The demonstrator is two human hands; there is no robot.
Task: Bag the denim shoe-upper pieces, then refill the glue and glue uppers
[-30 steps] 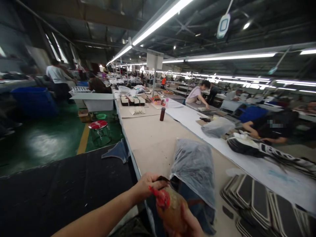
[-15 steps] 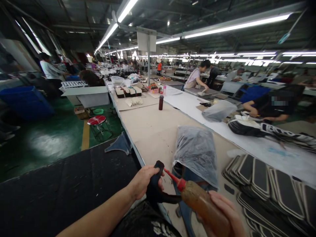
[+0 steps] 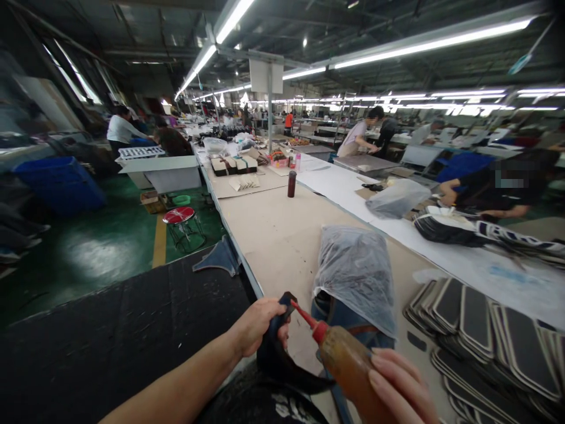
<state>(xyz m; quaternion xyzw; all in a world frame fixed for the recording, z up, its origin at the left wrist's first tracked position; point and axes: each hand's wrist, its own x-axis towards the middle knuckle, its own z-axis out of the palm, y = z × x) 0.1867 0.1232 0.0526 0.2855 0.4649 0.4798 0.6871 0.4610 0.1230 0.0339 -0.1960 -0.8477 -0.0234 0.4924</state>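
My left hand (image 3: 260,324) is closed on a dark, curved fabric piece (image 3: 276,353), pinching its upper end between thumb and fingers while the rest hangs down over my lap. In my right hand (image 3: 404,383) is a glue bottle (image 3: 346,365), its amber contents showing through the wall. The bottle is tilted, and its long red nozzle (image 3: 304,314) points up and left, with the tip at the top end of the fabric piece. Whether any liquid is coming out cannot be made out. Beyond the bottle, a clear plastic bag (image 3: 355,271) lies over folded denim pieces (image 3: 353,324).
Stacks of dark panels with pale edges (image 3: 494,341) lie at the right. A dark red bottle (image 3: 292,184) stands farther along the table. At left are a black surface (image 3: 110,347) with a denim scrap (image 3: 218,259) and a red stool (image 3: 179,215). Co-workers (image 3: 359,134) stand across.
The view has shifted slightly left, so the surroundings sit farther right. The bottle is tipped more steeply, its nozzle still at the fabric's top end. Across the table, a co-worker's arms have changed position.
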